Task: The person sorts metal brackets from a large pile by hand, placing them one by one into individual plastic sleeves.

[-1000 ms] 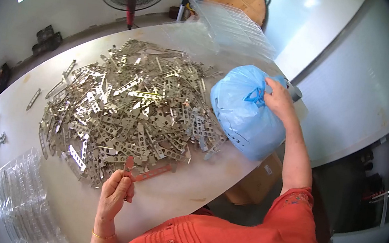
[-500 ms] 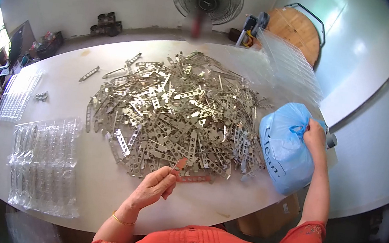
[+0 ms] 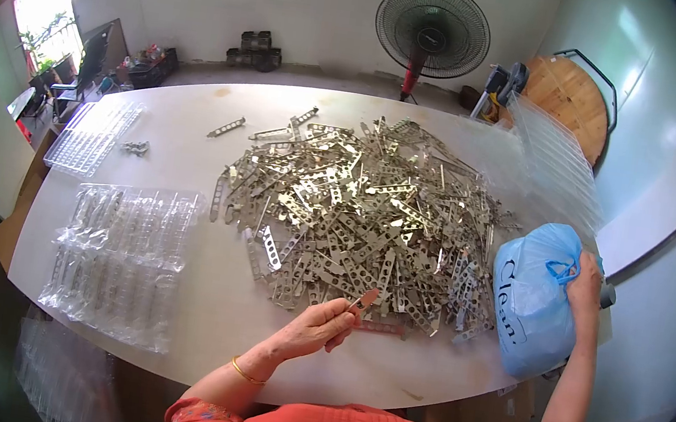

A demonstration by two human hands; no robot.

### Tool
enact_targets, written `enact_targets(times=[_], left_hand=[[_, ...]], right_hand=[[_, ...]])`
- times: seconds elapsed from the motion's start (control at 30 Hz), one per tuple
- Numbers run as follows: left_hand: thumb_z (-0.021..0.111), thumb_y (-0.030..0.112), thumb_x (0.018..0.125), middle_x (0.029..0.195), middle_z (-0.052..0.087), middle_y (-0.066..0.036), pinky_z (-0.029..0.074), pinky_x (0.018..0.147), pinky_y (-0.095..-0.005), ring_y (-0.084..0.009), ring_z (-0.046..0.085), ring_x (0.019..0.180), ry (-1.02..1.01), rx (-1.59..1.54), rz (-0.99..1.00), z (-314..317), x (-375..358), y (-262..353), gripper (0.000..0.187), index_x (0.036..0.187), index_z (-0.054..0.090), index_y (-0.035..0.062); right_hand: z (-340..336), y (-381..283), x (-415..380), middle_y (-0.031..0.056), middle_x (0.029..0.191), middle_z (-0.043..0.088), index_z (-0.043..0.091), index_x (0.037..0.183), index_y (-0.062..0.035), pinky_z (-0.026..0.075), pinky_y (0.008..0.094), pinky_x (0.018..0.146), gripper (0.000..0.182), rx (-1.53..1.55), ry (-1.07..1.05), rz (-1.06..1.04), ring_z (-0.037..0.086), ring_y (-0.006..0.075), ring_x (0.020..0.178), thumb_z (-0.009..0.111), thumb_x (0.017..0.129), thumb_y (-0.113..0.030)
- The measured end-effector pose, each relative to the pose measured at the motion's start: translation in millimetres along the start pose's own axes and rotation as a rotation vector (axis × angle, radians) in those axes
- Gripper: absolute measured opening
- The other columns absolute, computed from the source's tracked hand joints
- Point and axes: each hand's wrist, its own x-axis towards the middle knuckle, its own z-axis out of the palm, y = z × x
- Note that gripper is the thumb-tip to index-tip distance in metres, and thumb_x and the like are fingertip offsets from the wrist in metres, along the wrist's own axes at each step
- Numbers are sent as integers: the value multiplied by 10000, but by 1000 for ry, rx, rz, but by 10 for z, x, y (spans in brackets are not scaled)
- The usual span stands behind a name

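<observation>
A large heap of flat metal strips with holes (image 3: 356,205) covers the middle of the table. At its near edge my left hand (image 3: 318,328) is closed in a pinch on one metal strip (image 3: 366,298), whose end shows a reddish sheen. Another reddish strip (image 3: 380,328) lies just beyond the fingers. On the right, my right hand (image 3: 586,286) grips a full blue plastic bag (image 3: 526,304) near its knotted top. The bag rests on the table beside the heap and bears the word "Clean". What is inside it is hidden.
Clear plastic trays (image 3: 121,268) are laid out at the left, with another tray (image 3: 96,136) behind them. A small group of metal pieces (image 3: 135,148) lies nearby. More clear trays (image 3: 553,167) sit at the back right. A standing fan (image 3: 432,31) is beyond the table.
The camera view has turned, so the table and both hands appear farther right. My left hand still pinches the metal strip, and my right hand stays on the bag.
</observation>
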Motion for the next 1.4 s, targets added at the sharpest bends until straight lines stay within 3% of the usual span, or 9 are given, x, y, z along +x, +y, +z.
enact_targets(times=[0.27,0.43,0.53,0.87,0.97,1.03,1.13,1.2,1.4], left_hand=[[463,256,1081,709,493,29,404,553,-230,-64,461,608,-17,-2,33,19,15,4,249,1048,568,33],[436,262,1087,708,470,35,404,552,-230,-62,461,604,-35,34,61,-3,22,-30,261,1054,566,38],[424,270,1091,711,462,36,399,552,-229,-58,452,594,-40,26,69,-7,14,-22,269,1055,563,42],[427,310,1090,694,448,39,375,525,-235,-53,429,554,-53,2,90,-11,39,-71,297,1055,554,44],[426,312,1090,697,451,39,379,528,-234,-54,436,559,-37,21,76,-8,34,-62,299,1059,556,44],[427,298,1090,719,457,36,394,540,-231,-56,441,579,-42,12,72,-31,38,-83,283,1064,555,47],[442,275,1086,738,471,32,416,550,-230,-61,458,607,-53,4,71,-40,43,-97,261,1069,566,46],[453,264,1083,729,477,30,418,551,-229,-63,468,612,-32,-12,55,-16,26,-43,259,1061,580,39],[478,233,1074,708,502,16,409,538,-237,-69,475,605,33,-35,48,23,12,-3,244,1078,581,12]], right_hand=[[169,146,38,216,1050,619,644,961,7,481,492,822,119,-64,-47,15,611,420,989,590,879,-61],[265,207,67,241,834,648,637,947,16,497,502,726,128,255,-52,68,643,452,828,536,907,-50],[429,400,85,271,834,633,601,921,32,477,494,679,129,185,-57,25,631,449,784,533,928,-78],[445,527,68,242,935,645,600,989,30,509,471,749,146,62,-81,-93,634,434,850,629,877,-59],[518,634,123,241,885,648,603,973,28,506,469,745,178,72,-183,-108,641,426,836,623,912,-138],[626,718,127,260,858,653,606,965,33,496,482,742,279,244,-107,122,651,429,822,599,956,-246],[313,407,153,239,857,672,616,976,21,491,475,699,277,196,-243,180,658,411,808,541,987,-246],[406,427,172,255,860,668,618,980,22,482,485,708,260,163,61,-186,654,431,818,513,1006,-215],[74,181,109,243,864,667,620,1060,10,506,460,733,178,262,2,-163,662,412,854,573,925,-96]])
